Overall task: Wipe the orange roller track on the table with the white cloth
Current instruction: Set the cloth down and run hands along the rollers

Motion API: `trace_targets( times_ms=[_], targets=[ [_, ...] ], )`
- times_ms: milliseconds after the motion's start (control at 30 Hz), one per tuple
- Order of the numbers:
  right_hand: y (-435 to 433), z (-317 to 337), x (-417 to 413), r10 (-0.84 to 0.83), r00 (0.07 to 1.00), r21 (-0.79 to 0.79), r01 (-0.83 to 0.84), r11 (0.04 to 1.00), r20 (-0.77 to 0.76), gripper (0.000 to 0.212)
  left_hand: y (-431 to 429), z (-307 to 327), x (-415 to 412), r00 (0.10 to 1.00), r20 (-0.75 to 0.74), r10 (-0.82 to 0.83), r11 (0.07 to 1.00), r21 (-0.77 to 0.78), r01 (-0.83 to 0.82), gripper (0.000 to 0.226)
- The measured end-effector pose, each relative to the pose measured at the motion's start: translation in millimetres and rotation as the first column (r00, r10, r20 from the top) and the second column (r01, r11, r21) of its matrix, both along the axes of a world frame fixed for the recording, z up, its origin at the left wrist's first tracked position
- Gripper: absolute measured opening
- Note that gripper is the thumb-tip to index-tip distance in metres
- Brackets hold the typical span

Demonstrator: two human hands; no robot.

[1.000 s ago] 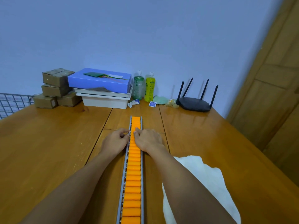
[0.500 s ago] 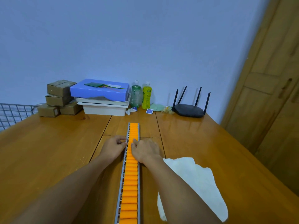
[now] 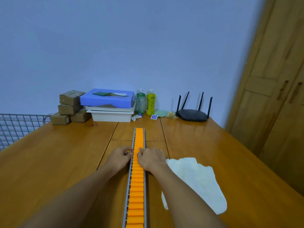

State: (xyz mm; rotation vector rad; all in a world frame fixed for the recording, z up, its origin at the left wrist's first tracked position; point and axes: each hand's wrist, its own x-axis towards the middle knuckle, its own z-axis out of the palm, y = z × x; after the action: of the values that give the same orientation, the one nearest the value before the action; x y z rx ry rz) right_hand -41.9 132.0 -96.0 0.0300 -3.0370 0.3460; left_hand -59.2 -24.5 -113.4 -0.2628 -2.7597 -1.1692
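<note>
The orange roller track (image 3: pixel 137 186) is laid lengthwise down the middle of the table (image 3: pixel 57 162), pointing away from the camera. It looks to be gripped partway along from both sides. The left hand (image 3: pixel 120 157) is curled in against the left metal rail, and the right hand (image 3: pixel 151 157) is curled over the right rail with fingertips on the rollers. Nothing else is held. The white cloth (image 3: pixel 197 181) is lying on the table just right of the track, partly hidden by the right forearm, so wiping hasn't been started yet by the look of it.

What could go wrong: the rollers are presumably made to spin, so dirt may just get rolled around under a dragged cloth instead of being lifted off. The glossy varnished wood looks slippery too, so the long thin track could be skated sideways if one side is let go. Cloth fibres might also get snagged in the gaps along the rails.

Materials: small smooth plastic-looking cylinders packed closely in a grey metal channel, and a soft, rumpled, towel-like cloth with an uneven edge.
</note>
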Motion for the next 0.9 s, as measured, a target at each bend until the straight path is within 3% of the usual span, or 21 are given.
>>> trace_targets(
  times_ms=[900],
  targets=[
    [-6, 4, 79, 0.0, 0.999, 0.053, 0.002, 0.999, -0.038, 0.051, -5, -2, 76, 0.999, -0.028, -0.015, 0.999, -0.04, 0.014, 0.029]
  ],
)
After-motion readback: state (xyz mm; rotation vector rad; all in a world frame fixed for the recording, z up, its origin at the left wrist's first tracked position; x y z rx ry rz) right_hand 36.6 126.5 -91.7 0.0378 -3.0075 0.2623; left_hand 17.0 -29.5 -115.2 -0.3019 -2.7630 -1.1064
